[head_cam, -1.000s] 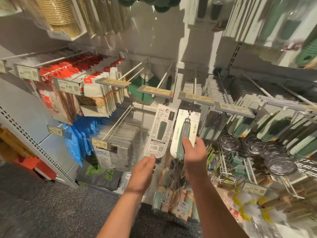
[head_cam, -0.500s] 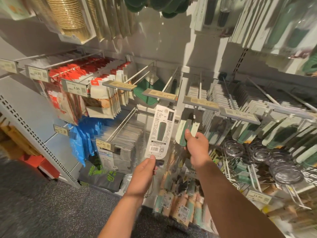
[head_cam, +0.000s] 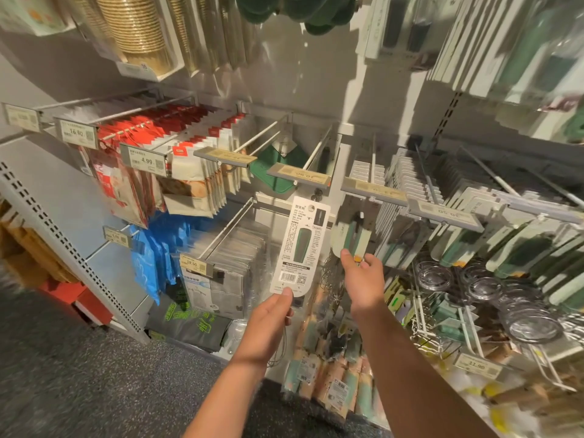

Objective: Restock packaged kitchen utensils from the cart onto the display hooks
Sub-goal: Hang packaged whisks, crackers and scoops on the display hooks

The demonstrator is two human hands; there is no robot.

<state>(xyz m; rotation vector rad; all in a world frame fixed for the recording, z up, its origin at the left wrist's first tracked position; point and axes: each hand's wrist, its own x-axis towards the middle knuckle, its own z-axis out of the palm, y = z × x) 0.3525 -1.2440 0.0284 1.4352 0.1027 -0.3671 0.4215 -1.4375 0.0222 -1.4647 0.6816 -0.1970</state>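
Two packaged utensils are in play near the middle of the frame. The left hand (head_cam: 271, 314) pinches the bottom edge of a white carded pack (head_cam: 300, 248) between thumb and fingers, the card rising to just under the price tag (head_cam: 298, 174) of a bare hook (head_cam: 319, 148); I cannot tell whether its hang hole is on the wire yet. The right hand (head_cam: 360, 273) pinches the lower end of a green-handled pack (head_cam: 350, 235), just right of the first and below the next price tag (head_cam: 373, 188). Held only by its bottom edge, the white card could bend or swing and miss the hook tip, or slip and drop into the packs at the bottom centre. With both hands busy, neither can steady the other's pack. The tag in front could also catch the card's top as it goes on.
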